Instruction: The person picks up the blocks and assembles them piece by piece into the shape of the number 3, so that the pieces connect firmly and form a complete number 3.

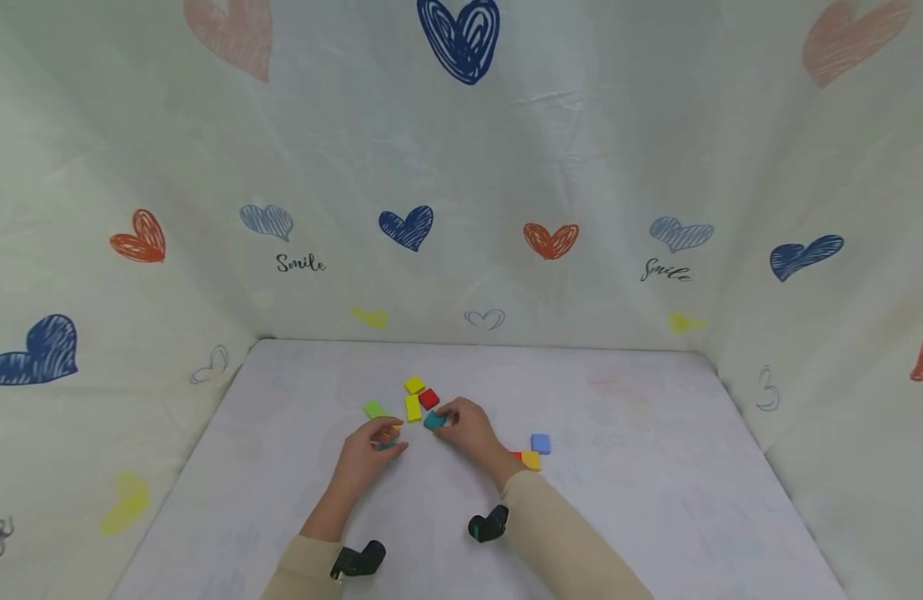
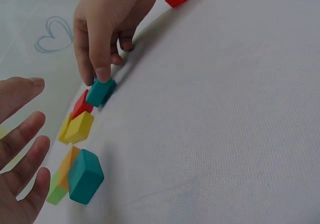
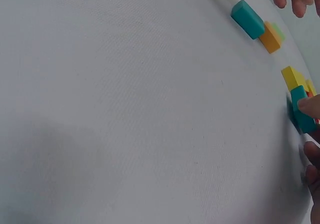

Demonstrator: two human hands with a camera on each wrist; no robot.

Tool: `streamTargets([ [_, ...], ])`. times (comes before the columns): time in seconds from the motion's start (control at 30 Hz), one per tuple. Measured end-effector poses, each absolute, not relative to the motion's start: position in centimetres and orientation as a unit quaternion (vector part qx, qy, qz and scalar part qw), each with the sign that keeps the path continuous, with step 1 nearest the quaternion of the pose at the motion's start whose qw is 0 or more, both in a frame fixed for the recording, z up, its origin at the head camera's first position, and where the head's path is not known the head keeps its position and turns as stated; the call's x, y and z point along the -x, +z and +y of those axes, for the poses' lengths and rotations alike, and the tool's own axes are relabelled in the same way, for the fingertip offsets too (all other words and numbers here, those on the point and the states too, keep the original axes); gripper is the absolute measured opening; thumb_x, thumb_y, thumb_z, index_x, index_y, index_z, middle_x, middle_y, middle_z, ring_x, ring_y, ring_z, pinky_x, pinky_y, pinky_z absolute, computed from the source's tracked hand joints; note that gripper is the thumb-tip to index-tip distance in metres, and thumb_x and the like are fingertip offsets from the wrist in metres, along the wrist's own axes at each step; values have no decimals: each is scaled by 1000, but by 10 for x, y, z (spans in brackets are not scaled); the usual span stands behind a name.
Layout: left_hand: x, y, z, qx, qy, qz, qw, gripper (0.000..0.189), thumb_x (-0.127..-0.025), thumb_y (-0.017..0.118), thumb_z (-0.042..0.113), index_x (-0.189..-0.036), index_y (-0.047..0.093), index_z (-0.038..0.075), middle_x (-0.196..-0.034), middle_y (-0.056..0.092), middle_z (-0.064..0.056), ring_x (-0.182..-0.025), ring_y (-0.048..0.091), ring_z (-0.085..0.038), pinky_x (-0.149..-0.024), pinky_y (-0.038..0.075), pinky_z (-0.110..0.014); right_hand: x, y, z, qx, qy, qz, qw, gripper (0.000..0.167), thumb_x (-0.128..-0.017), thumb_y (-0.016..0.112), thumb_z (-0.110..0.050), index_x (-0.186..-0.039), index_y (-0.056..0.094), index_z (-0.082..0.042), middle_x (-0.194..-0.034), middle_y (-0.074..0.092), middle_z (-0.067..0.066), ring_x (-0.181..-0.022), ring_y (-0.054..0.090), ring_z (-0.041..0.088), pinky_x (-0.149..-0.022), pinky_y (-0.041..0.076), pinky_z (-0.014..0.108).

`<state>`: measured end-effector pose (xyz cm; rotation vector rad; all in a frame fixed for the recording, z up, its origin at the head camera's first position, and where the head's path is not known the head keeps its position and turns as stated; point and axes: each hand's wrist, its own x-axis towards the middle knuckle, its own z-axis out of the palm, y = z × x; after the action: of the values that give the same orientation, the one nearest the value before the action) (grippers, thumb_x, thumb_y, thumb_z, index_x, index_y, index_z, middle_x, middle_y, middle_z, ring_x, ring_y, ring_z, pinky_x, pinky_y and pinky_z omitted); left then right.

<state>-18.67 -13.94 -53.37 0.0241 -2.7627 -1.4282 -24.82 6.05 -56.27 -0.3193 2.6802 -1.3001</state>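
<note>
My right hand [image 1: 467, 429] pinches a teal block [image 2: 100, 93] between thumb and fingers, close to the table beside a red block [image 1: 428, 398]. A yellow block [image 2: 80, 127] lies right by that red one, and another yellow block [image 1: 414, 384] sits just beyond. With its fingers apart and nothing between them, my left hand [image 1: 362, 458] hovers over a second teal block [image 2: 86, 176]. This teal block forms a row with an orange block [image 3: 270, 38] and a light green block [image 1: 374, 409]. In the head view the left hand partly hides the teal and orange blocks.
To the right, a blue block [image 1: 540, 443] lies behind a yellow-orange block [image 1: 532, 460] and a red block [image 1: 516, 455], the latter partly hidden by my right wrist. A white curtain [image 1: 611, 167] with printed hearts surrounds the white table [image 1: 641, 483] at the back and sides.
</note>
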Motion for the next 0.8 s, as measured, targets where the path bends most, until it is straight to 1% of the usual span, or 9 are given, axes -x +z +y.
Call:
streamTargets([
  [0.23, 186, -532, -131, 16, -466, -885, 17, 35, -81, 79, 10, -114, 67, 8, -94, 66, -2, -89, 61, -22, -78, 51, -37, 237, -552, 76, 128, -448, 883, 56, 22, -84, 76, -16, -105, 74, -12, -92, 61, -5, -80, 51, 15, -68, 46, 26],
  [0.5, 189, -535, -115, 49, -465, -884, 5, 35, -82, 79, 11, -115, 67, 9, -94, 65, 0, -87, 60, -19, -80, 52, -37, 228, -544, 93, 112, -441, 889, 50, 23, -84, 75, -15, -107, 74, -14, -99, 63, -7, -85, 53, 14, -72, 48, 27],
  [0.67, 191, -539, -102, 62, -468, -882, 2, 33, -82, 79, 12, -113, 67, 10, -93, 64, 1, -86, 59, -18, -79, 52, -36, 221, -542, 107, 115, -452, 884, 30, 22, -83, 76, -13, -105, 74, -13, -100, 65, -5, -87, 55, 15, -71, 48, 28],
  [0.8, 192, -540, -89, 87, -461, -883, -14, 33, -83, 78, 13, -113, 67, 10, -94, 64, 1, -87, 60, -19, -79, 52, -36, 214, -541, 122, 112, -460, 881, 4, 21, -83, 76, -12, -104, 74, -12, -100, 66, -4, -87, 55, 16, -69, 49, 27],
])
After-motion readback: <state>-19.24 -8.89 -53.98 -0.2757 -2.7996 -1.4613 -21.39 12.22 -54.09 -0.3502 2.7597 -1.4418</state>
